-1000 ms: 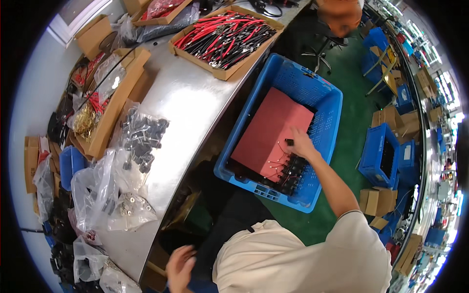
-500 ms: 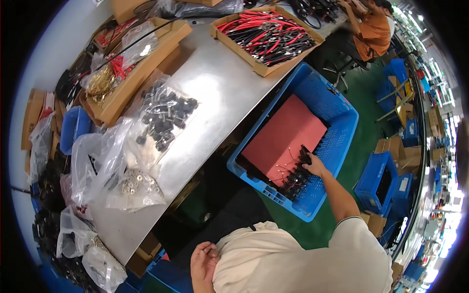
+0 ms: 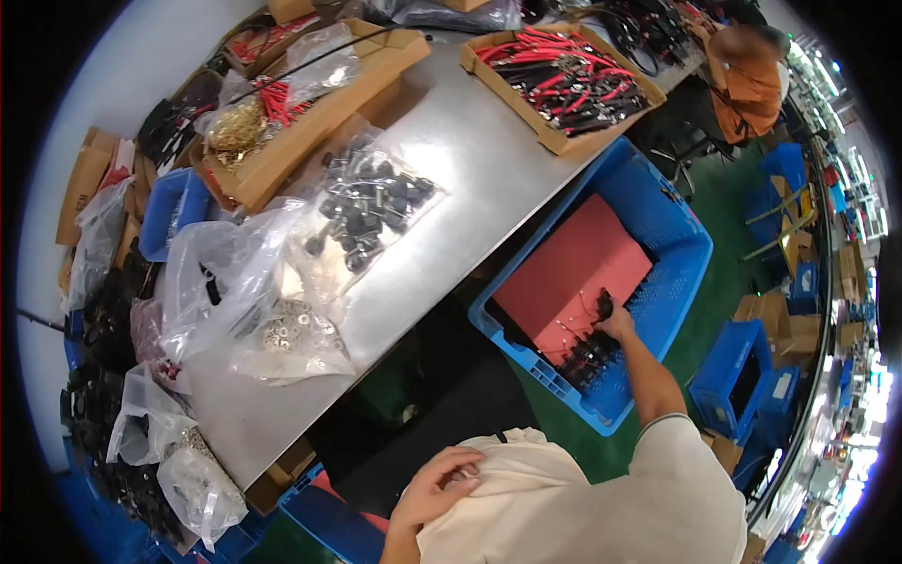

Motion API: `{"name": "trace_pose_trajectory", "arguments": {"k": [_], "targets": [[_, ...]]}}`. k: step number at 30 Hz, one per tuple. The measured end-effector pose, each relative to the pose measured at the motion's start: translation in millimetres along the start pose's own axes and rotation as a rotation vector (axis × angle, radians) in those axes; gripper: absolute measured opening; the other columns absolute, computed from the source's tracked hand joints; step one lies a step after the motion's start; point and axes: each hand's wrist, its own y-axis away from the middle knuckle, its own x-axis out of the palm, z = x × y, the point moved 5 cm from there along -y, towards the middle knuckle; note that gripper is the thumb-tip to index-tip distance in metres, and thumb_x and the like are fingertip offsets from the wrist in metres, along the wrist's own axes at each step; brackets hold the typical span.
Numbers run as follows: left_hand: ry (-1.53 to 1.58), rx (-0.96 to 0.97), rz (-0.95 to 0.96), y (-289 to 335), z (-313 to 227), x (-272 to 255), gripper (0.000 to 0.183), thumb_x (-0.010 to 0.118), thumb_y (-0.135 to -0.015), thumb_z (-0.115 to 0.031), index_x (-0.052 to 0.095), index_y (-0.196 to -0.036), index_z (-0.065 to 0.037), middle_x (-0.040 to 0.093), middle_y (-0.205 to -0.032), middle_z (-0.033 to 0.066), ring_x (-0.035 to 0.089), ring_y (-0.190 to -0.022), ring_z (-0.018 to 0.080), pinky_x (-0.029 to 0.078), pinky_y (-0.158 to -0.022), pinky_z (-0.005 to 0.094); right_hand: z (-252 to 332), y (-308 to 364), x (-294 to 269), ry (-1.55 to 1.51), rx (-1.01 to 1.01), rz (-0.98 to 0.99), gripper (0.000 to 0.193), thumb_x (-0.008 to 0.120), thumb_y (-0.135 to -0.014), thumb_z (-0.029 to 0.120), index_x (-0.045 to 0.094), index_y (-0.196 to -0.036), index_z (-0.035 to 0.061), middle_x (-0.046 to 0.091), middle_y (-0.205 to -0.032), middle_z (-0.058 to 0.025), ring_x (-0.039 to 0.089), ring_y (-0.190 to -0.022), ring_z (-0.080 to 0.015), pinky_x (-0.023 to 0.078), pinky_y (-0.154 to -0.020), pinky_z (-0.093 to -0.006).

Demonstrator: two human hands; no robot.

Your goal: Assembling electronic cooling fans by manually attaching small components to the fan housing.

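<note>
Head view: our right hand (image 3: 617, 322) grasps a small black wired part (image 3: 604, 304) inside the blue perforated plastic crate (image 3: 684, 246), our left hand (image 3: 442, 484) curls loosely, contents unclear, and a sharp tug could topple neighbouring black parts (image 3: 586, 362).

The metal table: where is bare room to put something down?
The metal table is bare between the cable carton and the bag of black parts, continuing along the edge beside the big blue crate, also on the washer bag's near side. Crowded: the left side, with the long carton and a clear bag.
</note>
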Motion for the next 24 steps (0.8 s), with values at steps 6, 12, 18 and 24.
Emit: {"name": "trace_pose_trajectory", "arguments": {"k": [6,12,18,24], "targets": [[-0.299,0.053,0.090,-12.4,-22.0,7.9,0.034,0.069,-0.087,-0.016,0.064,-0.119,-0.005,0.058,-0.119,0.0084,0.060,-0.086,0.0156,0.050,-0.074,0.0264,-12.0,1.4,-16.5,-0.253,0.034,-0.150,0.080,0.084,-0.058,0.022,0.053,-0.131,0.0114,0.069,-0.110,-0.0140,0.065,-0.103,-0.0341,0.049,-0.092,-0.0413],[-0.364,0.058,0.105,-18.8,-28.0,7.1,0.035,0.070,-0.087,-0.014,0.064,-0.121,-0.006,0.058,-0.117,0.0063,0.057,-0.086,0.0122,0.047,-0.073,0.0235,-8.1,16.0,-99.1,-1.160,0.044,-0.287,0.050,0.074,-0.071,0.006,0.060,-0.119,0.0049,0.065,-0.105,-0.0094,0.065,-0.091,-0.0236,0.054,-0.080,-0.0357],[-0.235,0.036,0.029,-11.6,-10.3,4.3,0.032,0.067,-0.089,-0.013,0.065,-0.120,-0.007,0.059,-0.116,0.0052,0.057,-0.087,0.0118,0.048,-0.074,0.0241,105.2,115.8,-241.0,-1.279,-0.228,-0.280,0.061,0.070,-0.078,0.002,0.045,-0.134,0.0013,0.061,-0.118,-0.0099,0.063,-0.101,-0.0220,0.053,-0.088,-0.0356],[-0.337,0.099,0.063,-9.0,-8.2,5.2,0.033,0.066,-0.090,-0.016,0.063,-0.121,-0.007,0.058,-0.117,0.0073,0.059,-0.088,0.0151,0.049,-0.079,0.0261,283.7,180.4,-304.3,-0.712,-0.789,-0.405,0.072,0.080,-0.072,0.014,0.048,-0.134,-0.0017,0.060,-0.121,-0.0119,0.060,-0.106,-0.0215,0.047,-0.092,-0.0312]]}}
